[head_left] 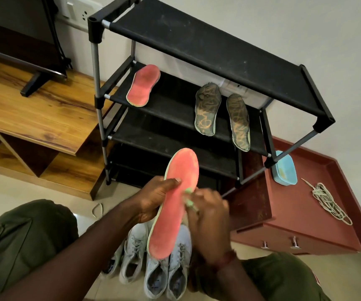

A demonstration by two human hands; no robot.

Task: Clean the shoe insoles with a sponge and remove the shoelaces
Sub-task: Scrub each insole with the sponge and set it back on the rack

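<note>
My left hand [153,198] grips a pink insole [175,198] by its left edge and holds it upright over the shoes. My right hand [207,213], blurred, holds a small green sponge [189,202] against the insole's right side. A second pink insole [143,85] lies on the black rack's [197,40] second shelf, with two dark patterned insoles [207,109] to its right. Several grey laced sneakers [168,272] stand on the floor below my hands. A pile of pale shoelaces [329,203] lies on the red cabinet [305,218].
A light blue bowl [284,169] sits on the red cabinet beside the rack. A wooden TV unit [34,109] with a screen stands at the left. One loose lace [97,210] lies on the tiled floor near my left knee.
</note>
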